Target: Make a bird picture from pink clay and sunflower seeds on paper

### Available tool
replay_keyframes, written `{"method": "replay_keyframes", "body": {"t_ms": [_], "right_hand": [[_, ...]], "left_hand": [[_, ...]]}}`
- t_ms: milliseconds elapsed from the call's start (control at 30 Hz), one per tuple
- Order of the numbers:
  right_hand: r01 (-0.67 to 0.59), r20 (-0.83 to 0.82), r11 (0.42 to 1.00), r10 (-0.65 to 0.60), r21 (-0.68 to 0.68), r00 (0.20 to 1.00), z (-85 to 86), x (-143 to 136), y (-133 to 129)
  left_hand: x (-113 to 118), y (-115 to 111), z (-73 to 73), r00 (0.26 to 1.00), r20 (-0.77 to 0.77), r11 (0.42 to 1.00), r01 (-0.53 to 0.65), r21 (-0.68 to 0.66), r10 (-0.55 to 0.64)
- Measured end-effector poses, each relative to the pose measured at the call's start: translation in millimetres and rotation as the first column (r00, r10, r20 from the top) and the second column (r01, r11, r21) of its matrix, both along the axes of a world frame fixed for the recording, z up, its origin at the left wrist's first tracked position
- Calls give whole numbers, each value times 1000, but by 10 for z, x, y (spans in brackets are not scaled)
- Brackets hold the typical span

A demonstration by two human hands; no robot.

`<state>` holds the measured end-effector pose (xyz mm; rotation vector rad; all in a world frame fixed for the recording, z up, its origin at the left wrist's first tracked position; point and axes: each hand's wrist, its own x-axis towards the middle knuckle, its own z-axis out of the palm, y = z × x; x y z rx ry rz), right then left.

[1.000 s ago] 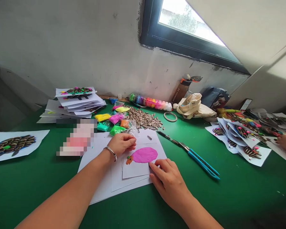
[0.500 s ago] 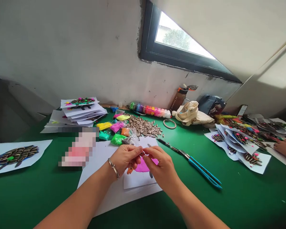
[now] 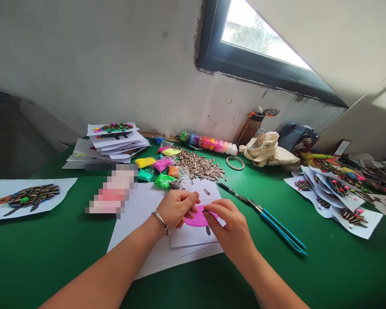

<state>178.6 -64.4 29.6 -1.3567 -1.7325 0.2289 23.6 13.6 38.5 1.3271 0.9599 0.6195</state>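
Observation:
My left hand [image 3: 179,209] is closed, thumb against curled fingers, over the left part of the drawing sheet; anything inside it is hidden. In a thumb-and-finger pinch, my right hand [image 3: 228,221] holds a small dark piece [image 3: 205,210], too small to name surely. Beneath both hands lies a small white sheet [image 3: 188,241] bearing a flat pink clay shape [image 3: 196,219], with a dark leg-like mark [image 3: 208,230] below and orange at its left end. That sheet rests on larger white paper [image 3: 141,253]. A single sunflower seed [image 3: 206,192] lies just above the pink shape.
Behind are heaped sunflower seeds [image 3: 199,165] and colored clay packets [image 3: 163,181]. Blue-handled tweezers [image 3: 283,231] lie right, near a tape roll [image 3: 235,163]. Stacked pictures [image 3: 116,146] stand back left; a finished seed bird picture [image 3: 35,197] lies left, more cards [image 3: 334,195] right.
My hands, earlier touching at the fingertips, have come apart, the right moving away to the right with the small dark piece. The view has shifted slightly. Another person's hand at far right has mostly left view.

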Motion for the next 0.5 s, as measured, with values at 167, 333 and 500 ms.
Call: {"method": "replay_keyframes", "body": {"t_ms": [167,333,500], "right_hand": [[-23,214,999,17,23,977,-223,23,-195],[-23,307,999,10,36,952,-283,-24,-172],[-16,401,997,-13,71,916,-283,-54,-168]], "left_hand": [[4,38,-57,995,-98,997,-10,82,18],[-14,68,-88,986,-165,989,9,147,16],[-39,86,-100,977,-211,978,38,204,6]]}}
